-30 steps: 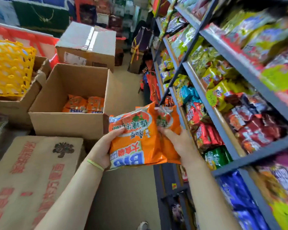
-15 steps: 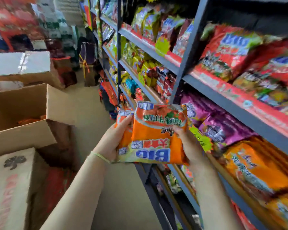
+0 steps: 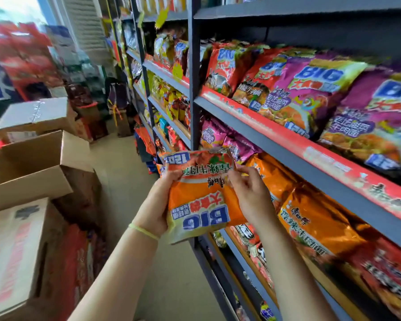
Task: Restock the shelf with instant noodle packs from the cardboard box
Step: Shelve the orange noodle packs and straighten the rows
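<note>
The grey metal shelf [image 3: 252, 133] is running along to the right of my hands, its tiers holding purple, red and orange noodle packs; the orange shelf packs [image 3: 310, 218] are lying just beyond my right hand. Off to the left of my left hand, the open cardboard box [image 3: 33, 167] is sitting among other cartons, its inside hidden from here. Between my hands I am holding the orange noodle packs [image 3: 199, 198] upside down, printed face toward me, in front of the shelf edge; a second pack is peeking out behind the front one. My left hand [image 3: 158, 205] is gripping their left side, fingers curled round the back, a thin green band [image 3: 144, 231] on that wrist. My right hand [image 3: 252, 195] is pinching the right edge near the top.
</note>
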`<state>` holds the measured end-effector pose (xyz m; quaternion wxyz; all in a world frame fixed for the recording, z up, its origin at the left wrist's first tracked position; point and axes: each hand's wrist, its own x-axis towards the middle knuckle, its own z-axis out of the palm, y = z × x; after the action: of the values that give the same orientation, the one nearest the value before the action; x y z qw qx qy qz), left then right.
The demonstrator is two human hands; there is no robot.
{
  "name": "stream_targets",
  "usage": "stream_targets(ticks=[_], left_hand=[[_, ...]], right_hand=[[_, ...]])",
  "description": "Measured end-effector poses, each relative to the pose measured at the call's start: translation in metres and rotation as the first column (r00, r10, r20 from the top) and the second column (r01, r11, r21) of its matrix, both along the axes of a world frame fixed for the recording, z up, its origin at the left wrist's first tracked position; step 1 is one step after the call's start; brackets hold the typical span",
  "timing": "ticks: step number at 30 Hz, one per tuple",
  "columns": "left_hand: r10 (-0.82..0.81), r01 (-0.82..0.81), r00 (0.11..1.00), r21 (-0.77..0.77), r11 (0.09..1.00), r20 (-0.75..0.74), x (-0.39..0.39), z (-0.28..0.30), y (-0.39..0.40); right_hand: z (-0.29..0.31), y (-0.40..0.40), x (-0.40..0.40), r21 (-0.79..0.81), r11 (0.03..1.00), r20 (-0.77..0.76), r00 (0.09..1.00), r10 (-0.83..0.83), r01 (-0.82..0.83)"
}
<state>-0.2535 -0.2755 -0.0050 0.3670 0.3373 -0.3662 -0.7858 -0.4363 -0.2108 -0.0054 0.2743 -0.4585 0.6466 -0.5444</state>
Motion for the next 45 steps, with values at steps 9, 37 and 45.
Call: stream_targets(ticks=[9, 37, 45], left_hand=[[0.223, -0.275, 0.924, -0.135, 0.952, -0.309, -0.032, 0.025, 0.062], [-0.011, 0.093, 0.996, -0.994, -0.057, 0.094, -0.125, 0.149, 0.102], [-0.56, 0.503, 0.814, -0.67, 0.546, 0.155, -0.189, 0.14, 0.131]], right_hand=[[0.033, 0.082, 0.042, -0.082, 0.982, 0.737, 0.653, 0.173, -0.168], [0.176, 0.231, -0.04, -0.438, 0.824, -0.805, 0.251, -0.537, 0.358], [0.159, 0.247, -0.081, -0.234, 0.835, -0.002, 0.859, -0.512, 0.498]])
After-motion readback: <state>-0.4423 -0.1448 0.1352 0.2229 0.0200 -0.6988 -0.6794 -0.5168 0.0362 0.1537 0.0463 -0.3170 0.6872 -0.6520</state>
